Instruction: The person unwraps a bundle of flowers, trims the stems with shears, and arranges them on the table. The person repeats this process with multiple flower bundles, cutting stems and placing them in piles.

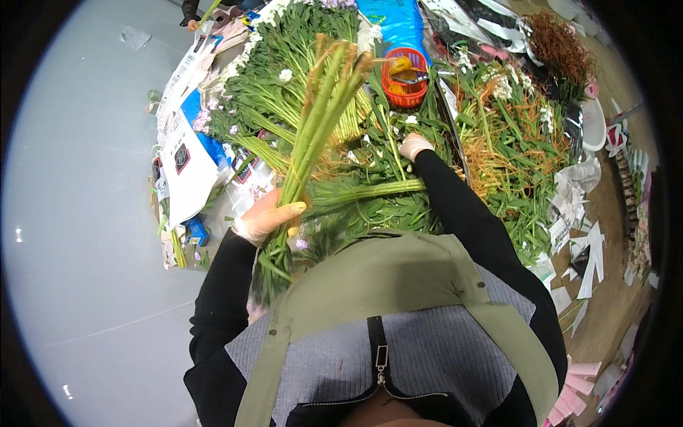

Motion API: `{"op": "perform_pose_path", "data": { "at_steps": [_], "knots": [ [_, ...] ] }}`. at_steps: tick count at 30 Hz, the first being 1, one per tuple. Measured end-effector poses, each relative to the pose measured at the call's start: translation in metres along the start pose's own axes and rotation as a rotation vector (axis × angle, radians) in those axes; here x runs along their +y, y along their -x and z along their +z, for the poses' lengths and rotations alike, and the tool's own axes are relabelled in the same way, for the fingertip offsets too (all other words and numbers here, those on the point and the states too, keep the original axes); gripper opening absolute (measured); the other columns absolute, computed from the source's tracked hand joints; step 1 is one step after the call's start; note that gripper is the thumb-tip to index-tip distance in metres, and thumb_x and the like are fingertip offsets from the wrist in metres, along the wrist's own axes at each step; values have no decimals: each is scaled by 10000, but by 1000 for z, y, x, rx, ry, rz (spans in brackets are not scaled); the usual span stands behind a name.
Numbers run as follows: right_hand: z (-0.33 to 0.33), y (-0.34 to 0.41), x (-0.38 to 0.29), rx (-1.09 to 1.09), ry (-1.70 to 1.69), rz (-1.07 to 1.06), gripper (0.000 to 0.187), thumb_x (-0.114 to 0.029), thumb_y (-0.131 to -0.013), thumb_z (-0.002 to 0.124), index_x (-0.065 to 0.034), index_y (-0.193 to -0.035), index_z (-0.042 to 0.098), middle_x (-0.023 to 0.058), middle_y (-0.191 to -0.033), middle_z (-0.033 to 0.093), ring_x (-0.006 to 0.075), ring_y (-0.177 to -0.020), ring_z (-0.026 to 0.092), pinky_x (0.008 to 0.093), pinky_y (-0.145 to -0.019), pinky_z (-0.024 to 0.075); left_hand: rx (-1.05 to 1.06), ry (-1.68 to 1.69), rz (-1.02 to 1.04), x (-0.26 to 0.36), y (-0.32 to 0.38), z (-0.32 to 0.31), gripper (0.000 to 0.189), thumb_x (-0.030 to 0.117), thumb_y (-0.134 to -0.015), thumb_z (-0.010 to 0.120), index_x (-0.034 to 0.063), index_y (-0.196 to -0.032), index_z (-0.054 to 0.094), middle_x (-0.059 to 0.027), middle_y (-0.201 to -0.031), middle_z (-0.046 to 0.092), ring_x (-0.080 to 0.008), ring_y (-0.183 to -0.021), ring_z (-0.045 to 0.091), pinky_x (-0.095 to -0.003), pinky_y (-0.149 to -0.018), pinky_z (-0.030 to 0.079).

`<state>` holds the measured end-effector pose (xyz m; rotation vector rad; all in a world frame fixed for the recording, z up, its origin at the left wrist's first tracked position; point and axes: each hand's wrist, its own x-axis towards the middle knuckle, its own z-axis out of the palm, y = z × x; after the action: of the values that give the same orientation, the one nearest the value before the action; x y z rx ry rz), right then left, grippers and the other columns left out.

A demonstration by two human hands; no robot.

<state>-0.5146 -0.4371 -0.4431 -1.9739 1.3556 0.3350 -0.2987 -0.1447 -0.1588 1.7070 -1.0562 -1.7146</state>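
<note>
My left hand (pixel 272 213), in a thin pale glove, grips a bundle of thick green flower stems (pixel 320 123). The cut, brownish ends point up and away from me, and the leafy part hangs below the hand. My right hand (pixel 416 145), also gloved, reaches forward to the leaves just below a red plastic basket (pixel 404 101). Something dark shows at its fingertips, too small to name, and whether the hand holds it is unclear. Between the hands another bunch of stems (pixel 384 188) lies crosswise on loose green leaves.
A large heap of leafy stems (pixel 272 80) with white and lilac blossoms lies ahead. Right of a dark edge (pixel 452 128) are rooty trimmings (pixel 512 155). White printed sheets (pixel 189 171) and a small blue box (pixel 197 232) are at left. Another person's hand (pixel 192 25) shows at top left.
</note>
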Motion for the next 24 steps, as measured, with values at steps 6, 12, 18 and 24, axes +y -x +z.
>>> {"op": "perform_pose_path", "data": {
  "at_steps": [6, 12, 18, 24],
  "knots": [
    [-63, 99, 28, 116, -1059, -220, 492, -58, -815, 644, -49, -1304, 581, 137, -1207, 672, 214, -1015, 660, 361, -855, 532, -61, 549, 302, -17, -31, 12, 756, 339, -871, 745, 46, -1468, 385, -105, -1055, 617, -176, -700, 623, -284, -597, 514],
    [-78, 230, 71, -314, -1784, -790, 935, -45, -802, 727, -145, -1583, 223, 285, -1533, 371, 426, -1393, 434, 478, -1155, 402, -339, 644, 194, -33, -97, 18, 641, 518, -964, 612, 51, -1382, 479, -15, -777, 525, -100, -514, 457, -214, -491, 383],
    [-41, 334, 35, -638, -2167, -803, 1048, -54, -621, 680, -177, -1579, 274, 299, -1485, 433, 445, -1395, 418, 593, -1211, 239, -658, 813, 278, -22, -117, 49, 515, 523, -999, 546, 201, -1395, 477, -18, -779, 494, -120, -522, 445, -244, -491, 338],
    [-51, 352, 52, -407, -2210, -1202, 899, -114, -706, 634, -122, -1554, 338, 167, -1188, 568, 315, -1140, 555, 629, -1188, 270, -547, 521, 302, -3, -138, 89, 565, 505, -961, 621, 114, -1338, 467, -59, -821, 532, -139, -556, 486, -264, -529, 393]
  ]
}}
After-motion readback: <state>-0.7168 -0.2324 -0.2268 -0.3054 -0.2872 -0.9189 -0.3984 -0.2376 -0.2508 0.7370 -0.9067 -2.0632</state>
